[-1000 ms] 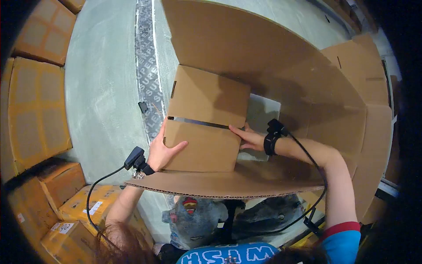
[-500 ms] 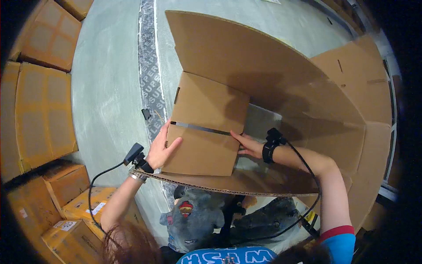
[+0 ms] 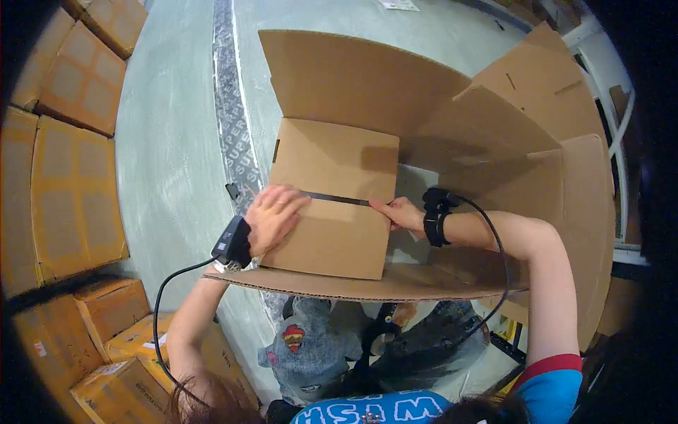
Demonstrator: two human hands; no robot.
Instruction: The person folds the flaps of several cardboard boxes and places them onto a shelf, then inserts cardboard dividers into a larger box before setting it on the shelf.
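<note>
Head view: pinching near flap [image 3: 339,240] at right edge, by slot [image 3: 335,198], w/ R hand [image 3: 405,213]; L hand [image 3: 277,218] palm-down over left edge, grip slack. Lying btwn box [image 3: 360,74] walls, beside far flap [image 3: 328,152]. Prob. light, stiff cardboard; best held by edges.

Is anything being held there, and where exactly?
The right grip seems to pinch the cardboard flaps at their right edge; the left grip lies over them.

"What's unclear?"
"On my feed the left hand [image 3: 272,220] is blurred, its fingers covering one end of the dark strip [image 3: 339,199]."
"And the right hand [image 3: 404,214]?"
"Below its thumb, I can't make out fingertips."
</note>
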